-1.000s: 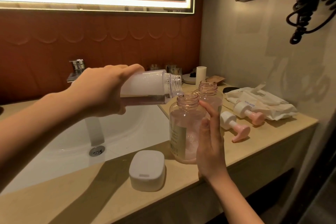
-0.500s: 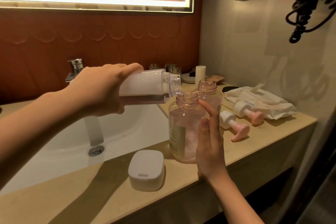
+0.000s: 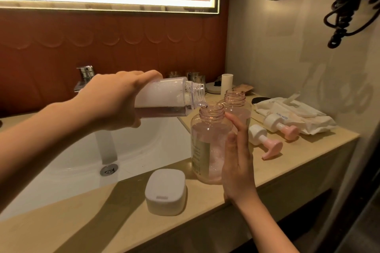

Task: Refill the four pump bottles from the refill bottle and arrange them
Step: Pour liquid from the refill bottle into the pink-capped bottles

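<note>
Head view: the left hand grips the tilted refill bottle, covering its base, mouth over an uncapped pump bottle on the desk. Straight-fingered, the right hand touches that bottle's side, hiding part. At 12 o'clock a 2nd bottle stands half-hidden; 2 pump heads lie at 3 o'clock, a white box at 7.

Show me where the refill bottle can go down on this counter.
Free: the front counter strip left of the white box, below the sink rim; also the front corner beyond the pump heads. Crowded: the back right, around the open bottles and wipes pack.
</note>
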A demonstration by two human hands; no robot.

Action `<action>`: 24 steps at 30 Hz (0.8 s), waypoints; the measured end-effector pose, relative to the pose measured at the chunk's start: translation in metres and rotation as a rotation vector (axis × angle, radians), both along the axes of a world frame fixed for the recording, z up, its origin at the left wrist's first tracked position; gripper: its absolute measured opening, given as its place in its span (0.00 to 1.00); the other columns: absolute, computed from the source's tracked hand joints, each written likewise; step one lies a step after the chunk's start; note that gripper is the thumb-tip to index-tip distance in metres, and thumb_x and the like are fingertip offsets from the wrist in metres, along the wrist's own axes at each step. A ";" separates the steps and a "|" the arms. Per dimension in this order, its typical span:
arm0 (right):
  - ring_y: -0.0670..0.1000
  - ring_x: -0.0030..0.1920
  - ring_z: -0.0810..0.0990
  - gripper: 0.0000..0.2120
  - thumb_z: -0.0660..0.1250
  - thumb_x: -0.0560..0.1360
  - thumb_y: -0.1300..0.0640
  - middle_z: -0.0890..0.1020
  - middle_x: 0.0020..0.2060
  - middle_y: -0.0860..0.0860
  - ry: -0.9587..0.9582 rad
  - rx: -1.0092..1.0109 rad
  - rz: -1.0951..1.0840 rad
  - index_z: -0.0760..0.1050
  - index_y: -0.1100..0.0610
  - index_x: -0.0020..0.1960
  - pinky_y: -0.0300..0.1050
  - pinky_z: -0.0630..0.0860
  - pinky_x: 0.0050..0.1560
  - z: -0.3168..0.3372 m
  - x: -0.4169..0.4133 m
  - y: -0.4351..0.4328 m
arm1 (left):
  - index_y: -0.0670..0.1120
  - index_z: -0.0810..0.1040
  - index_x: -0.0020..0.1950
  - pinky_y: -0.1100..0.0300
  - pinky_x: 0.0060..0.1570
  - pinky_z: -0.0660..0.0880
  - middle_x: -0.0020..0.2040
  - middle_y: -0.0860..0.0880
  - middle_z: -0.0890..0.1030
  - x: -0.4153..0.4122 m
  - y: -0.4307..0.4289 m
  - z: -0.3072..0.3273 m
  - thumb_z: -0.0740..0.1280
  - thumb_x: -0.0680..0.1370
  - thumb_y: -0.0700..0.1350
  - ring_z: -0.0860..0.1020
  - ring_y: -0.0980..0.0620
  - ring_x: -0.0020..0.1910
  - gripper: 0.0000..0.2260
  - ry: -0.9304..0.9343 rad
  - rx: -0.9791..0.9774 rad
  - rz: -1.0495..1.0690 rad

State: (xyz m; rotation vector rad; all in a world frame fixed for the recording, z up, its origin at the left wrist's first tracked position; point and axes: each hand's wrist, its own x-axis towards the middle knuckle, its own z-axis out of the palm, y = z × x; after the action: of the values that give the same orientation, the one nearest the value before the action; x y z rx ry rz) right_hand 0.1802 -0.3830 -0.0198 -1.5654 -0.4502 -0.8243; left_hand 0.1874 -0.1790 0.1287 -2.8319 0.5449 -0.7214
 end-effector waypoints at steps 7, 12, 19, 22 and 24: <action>0.31 0.63 0.66 0.21 0.45 0.79 0.38 0.67 0.61 0.25 -0.009 -0.009 -0.014 0.62 0.44 0.67 0.23 0.62 0.56 -0.001 0.000 -0.001 | 0.56 0.62 0.70 0.56 0.39 0.72 0.60 0.52 0.76 0.000 0.001 0.000 0.77 0.63 0.44 0.75 0.47 0.54 0.39 0.005 -0.006 -0.007; 0.34 0.65 0.66 0.20 0.45 0.78 0.38 0.67 0.62 0.26 0.005 -0.008 -0.022 0.62 0.41 0.67 0.23 0.61 0.58 -0.001 0.000 0.000 | 0.56 0.61 0.71 0.56 0.39 0.73 0.61 0.51 0.76 0.000 0.000 0.000 0.76 0.63 0.44 0.75 0.48 0.54 0.40 0.010 0.001 -0.002; 0.32 0.63 0.66 0.20 0.45 0.78 0.38 0.67 0.61 0.26 0.012 -0.015 -0.019 0.62 0.41 0.66 0.22 0.61 0.56 0.000 -0.001 0.000 | 0.56 0.62 0.71 0.53 0.40 0.75 0.61 0.50 0.76 0.000 0.001 0.000 0.77 0.63 0.44 0.75 0.46 0.54 0.40 0.008 -0.005 -0.002; 0.32 0.64 0.66 0.21 0.44 0.78 0.36 0.67 0.62 0.26 0.021 -0.012 -0.015 0.62 0.40 0.66 0.22 0.61 0.56 0.000 -0.001 0.000 | 0.56 0.61 0.71 0.55 0.39 0.73 0.61 0.51 0.76 0.000 0.000 0.000 0.76 0.63 0.44 0.75 0.47 0.54 0.40 0.001 0.011 0.007; 0.33 0.64 0.67 0.21 0.44 0.77 0.35 0.68 0.62 0.28 0.022 -0.006 -0.010 0.62 0.40 0.66 0.23 0.62 0.56 0.000 -0.001 0.000 | 0.56 0.60 0.71 0.57 0.38 0.72 0.61 0.51 0.75 0.000 0.000 0.001 0.76 0.64 0.44 0.75 0.47 0.54 0.40 0.001 0.022 0.017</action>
State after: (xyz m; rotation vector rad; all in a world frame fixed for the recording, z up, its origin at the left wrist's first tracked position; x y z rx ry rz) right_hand 0.1794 -0.3834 -0.0196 -1.5824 -0.4300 -0.8127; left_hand 0.1879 -0.1789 0.1292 -2.8133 0.5247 -0.7058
